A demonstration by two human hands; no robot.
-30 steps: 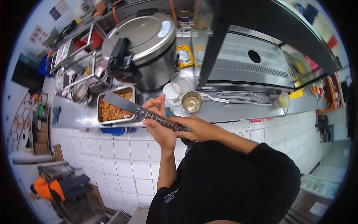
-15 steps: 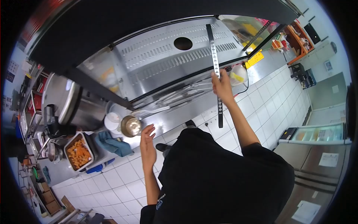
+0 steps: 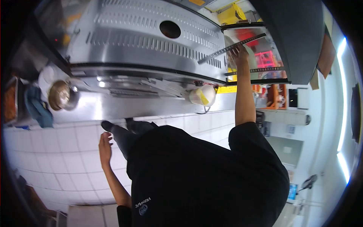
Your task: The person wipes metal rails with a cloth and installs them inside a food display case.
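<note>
Inside the display case, near its right glass side, my right hand [image 3: 239, 56] is closed round a slotted metal strip [image 3: 214, 55]. The strip lies slantwise, with its far end up at the right and its near end above the case's perforated metal floor [image 3: 132, 49]. A second slotted strip [image 3: 266, 69] stands along the right glass, apart from my hand. Over the tiled floor hangs my left hand [image 3: 105, 149], its fingers loosely bent and apart, holding nothing.
A steel counter [image 3: 128, 108] runs before the case. On it are long metal pieces [image 3: 132, 92], a white tub [image 3: 203, 95] with something yellow, a metal bowl [image 3: 59, 95] and a blue-grey cloth [image 3: 38, 106]. The case's dark frame [image 3: 295, 41] rises at the right.
My right hand has carried the strip from in front of the counter into the case, turning it from nearly upright to slantwise. The view has turned, and my left hand is lower, away from the bowl.
</note>
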